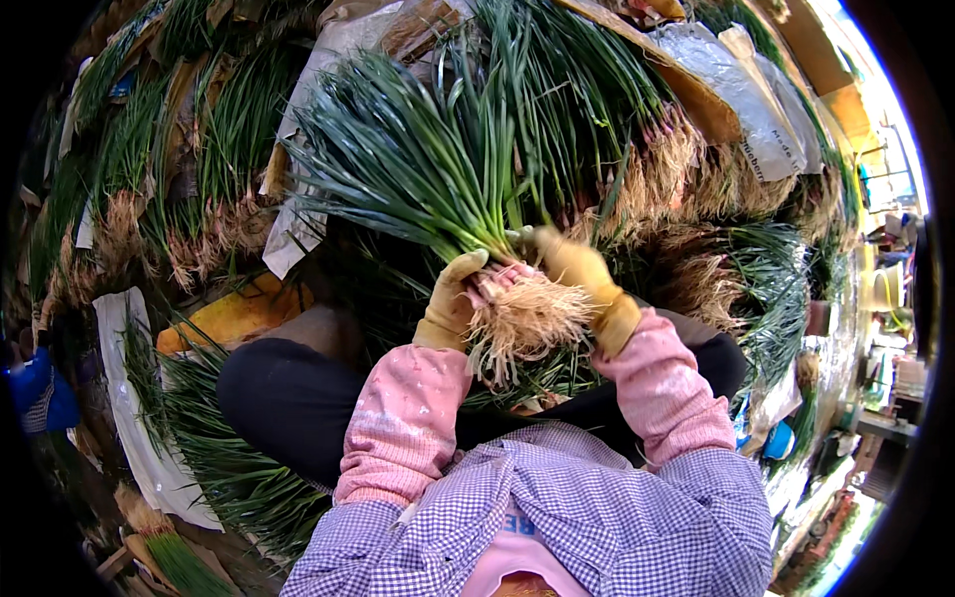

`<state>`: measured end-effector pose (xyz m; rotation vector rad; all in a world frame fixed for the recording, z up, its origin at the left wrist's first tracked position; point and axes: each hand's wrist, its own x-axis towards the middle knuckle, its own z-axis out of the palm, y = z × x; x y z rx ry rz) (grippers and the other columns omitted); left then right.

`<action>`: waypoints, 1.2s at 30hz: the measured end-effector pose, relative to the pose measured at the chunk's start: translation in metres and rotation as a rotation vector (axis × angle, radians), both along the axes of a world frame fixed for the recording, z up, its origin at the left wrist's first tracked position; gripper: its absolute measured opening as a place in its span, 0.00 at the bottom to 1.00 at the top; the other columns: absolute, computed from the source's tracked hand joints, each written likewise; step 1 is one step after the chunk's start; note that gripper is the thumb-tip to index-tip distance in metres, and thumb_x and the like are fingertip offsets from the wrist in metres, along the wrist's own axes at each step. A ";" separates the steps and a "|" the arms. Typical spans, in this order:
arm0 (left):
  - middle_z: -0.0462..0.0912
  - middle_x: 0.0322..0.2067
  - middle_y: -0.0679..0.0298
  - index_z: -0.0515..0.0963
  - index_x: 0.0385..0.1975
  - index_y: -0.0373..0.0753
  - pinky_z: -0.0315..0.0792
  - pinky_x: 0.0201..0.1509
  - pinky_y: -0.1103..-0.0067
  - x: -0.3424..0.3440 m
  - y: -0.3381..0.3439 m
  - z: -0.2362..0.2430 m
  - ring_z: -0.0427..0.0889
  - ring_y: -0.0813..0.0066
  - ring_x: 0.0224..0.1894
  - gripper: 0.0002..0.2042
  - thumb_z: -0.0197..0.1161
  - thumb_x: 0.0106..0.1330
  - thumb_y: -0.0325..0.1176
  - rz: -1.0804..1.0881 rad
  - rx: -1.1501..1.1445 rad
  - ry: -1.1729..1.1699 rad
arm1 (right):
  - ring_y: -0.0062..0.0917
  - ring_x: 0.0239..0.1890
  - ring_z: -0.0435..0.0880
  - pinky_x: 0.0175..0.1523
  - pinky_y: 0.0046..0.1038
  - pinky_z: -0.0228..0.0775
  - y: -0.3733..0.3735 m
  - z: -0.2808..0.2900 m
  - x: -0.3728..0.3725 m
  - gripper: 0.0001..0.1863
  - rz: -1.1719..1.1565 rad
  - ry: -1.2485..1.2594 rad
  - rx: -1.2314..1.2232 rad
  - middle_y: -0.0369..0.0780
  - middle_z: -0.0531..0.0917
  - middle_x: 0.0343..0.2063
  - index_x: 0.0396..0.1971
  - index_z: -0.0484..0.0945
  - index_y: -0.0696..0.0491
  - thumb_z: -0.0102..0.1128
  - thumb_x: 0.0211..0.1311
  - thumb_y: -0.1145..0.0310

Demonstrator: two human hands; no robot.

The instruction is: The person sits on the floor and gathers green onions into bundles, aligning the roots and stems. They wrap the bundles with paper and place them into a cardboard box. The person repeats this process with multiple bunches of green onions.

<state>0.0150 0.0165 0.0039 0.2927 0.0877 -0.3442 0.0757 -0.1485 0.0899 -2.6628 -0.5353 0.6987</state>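
Note:
In yellow gloves and pink sleeves, my left hand [454, 298] is closed around a bunch of green onions [418, 169] near its pinkish bulbs. The long green leaves fan up and to the left, and the pale, shaggy roots [527, 318] hang toward me between my hands. My right hand [582, 279] is at the bunch's right side, by the stems and roots, blurred, so its finger positions are unclear. More leafy bunches [597, 90] lie just behind, roots pointing toward me.
More onion piles lie at left [139, 179], right [771, 289] and beside my crossed legs [288, 408]. Pale sacks [726, 90] and cardboard pieces [696, 114] lie among them. A blue bag [45, 393] sits at far left; a brightly lit, cluttered area runs along the right edge.

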 end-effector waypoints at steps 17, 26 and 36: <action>0.73 0.41 0.51 0.67 0.47 0.30 0.64 0.57 0.59 -0.029 -0.018 0.029 0.75 0.59 0.44 0.28 0.59 0.51 0.44 0.096 -0.739 0.128 | 0.20 0.17 0.72 0.21 0.20 0.65 0.029 -0.093 0.009 0.09 -0.677 0.865 1.215 0.35 0.75 0.19 0.34 0.72 0.57 0.45 0.61 0.68; 0.74 0.42 0.45 0.67 0.48 0.28 0.68 0.52 0.60 -0.032 -0.015 0.031 0.76 0.57 0.42 0.28 0.58 0.51 0.43 0.181 -0.280 -0.009 | 0.14 0.14 0.67 0.14 0.16 0.61 0.037 -0.070 -0.001 0.06 -0.856 0.764 1.313 0.34 0.72 0.18 0.35 0.70 0.56 0.47 0.62 0.70; 0.79 0.32 0.47 0.72 0.41 0.25 0.77 0.39 0.70 -0.033 0.014 -0.011 0.80 0.64 0.31 0.21 0.57 0.51 0.35 -0.076 -0.010 0.094 | 0.12 0.22 0.69 0.22 0.17 0.62 0.051 -0.026 -0.006 0.08 -0.664 0.401 1.305 0.31 0.75 0.20 0.30 0.75 0.55 0.50 0.62 0.67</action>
